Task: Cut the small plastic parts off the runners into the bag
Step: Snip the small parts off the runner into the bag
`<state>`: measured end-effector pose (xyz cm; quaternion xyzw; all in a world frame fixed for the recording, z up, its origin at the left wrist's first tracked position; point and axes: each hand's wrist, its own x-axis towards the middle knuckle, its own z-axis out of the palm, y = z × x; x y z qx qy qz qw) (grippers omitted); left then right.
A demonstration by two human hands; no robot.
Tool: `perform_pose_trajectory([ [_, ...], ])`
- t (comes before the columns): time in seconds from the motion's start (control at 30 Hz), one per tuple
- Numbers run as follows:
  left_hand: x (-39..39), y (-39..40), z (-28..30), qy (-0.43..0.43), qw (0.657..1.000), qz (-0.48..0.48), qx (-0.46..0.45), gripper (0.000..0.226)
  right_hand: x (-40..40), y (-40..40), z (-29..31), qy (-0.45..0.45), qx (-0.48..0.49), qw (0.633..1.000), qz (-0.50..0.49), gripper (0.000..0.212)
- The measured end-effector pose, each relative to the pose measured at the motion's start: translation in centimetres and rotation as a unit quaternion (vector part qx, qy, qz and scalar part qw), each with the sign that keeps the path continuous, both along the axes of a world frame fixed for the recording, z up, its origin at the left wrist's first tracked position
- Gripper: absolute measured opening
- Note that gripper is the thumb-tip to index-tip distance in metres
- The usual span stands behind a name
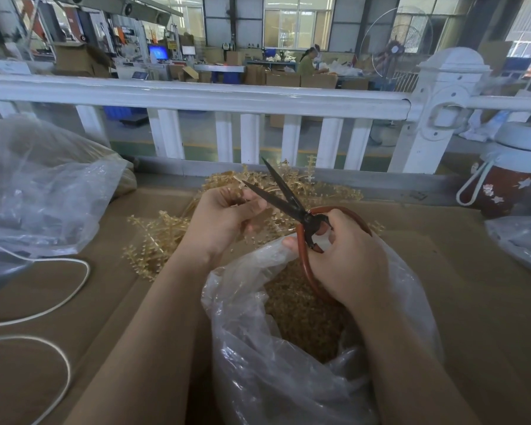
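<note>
The left hand pinches a strip of amber plastic, fingers curled around it just above the bag's mouth, while the right hand grips the red handles of the scissors, whose dark blades stand spread apart with the tips pointing away from the person.

The cardboard tabletop carries everything. On it, nearest the person, sits the clear bag, its mouth held wide under both hands and already holding a deep layer of cut parts. Behind and to the left of the hands lies the heap of runners, branched like twigs, still uncut. The strip in the left hand is mostly hidden by the fingers, so I cannot tell how many parts remain on it.

To cut cleanly, the strip should be fed deep between the blades near the pivot, held directly over the bag's mouth so each piece drops in rather than springing onto the cardboard, and the fingertips kept back from the lower blade.
</note>
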<state>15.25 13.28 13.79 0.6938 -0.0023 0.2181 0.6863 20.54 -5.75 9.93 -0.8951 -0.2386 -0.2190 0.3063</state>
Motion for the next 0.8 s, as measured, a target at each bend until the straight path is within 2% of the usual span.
perform_pose_trajectory([
  [0.17, 0.25, -0.1, -0.27, 0.011, 0.999, 0.004, 0.039, 0.026, -0.14, 0.03, -0.03, -0.011, -0.024, 1.0, -0.005, 0.06],
  [0.53, 0.31, -0.21, -0.39, 0.034, 0.998, -0.037, -0.037, 0.013, -0.05, 0.47, 0.01, 0.012, -0.03, 0.999, -0.014, 0.056],
  [0.67, 0.24, -0.4, -0.2, 0.04, 0.997, -0.028, -0.055, 0.015, -0.07, 0.39, 0.05, -0.005, -0.025, 0.999, -0.023, 0.056],
  [0.8, 0.11, -0.44, -0.18, 0.041, 0.996, -0.032, -0.067, 0.028, -0.18, 0.47, 0.04, -0.028, -0.023, 0.999, -0.038, 0.059],
])
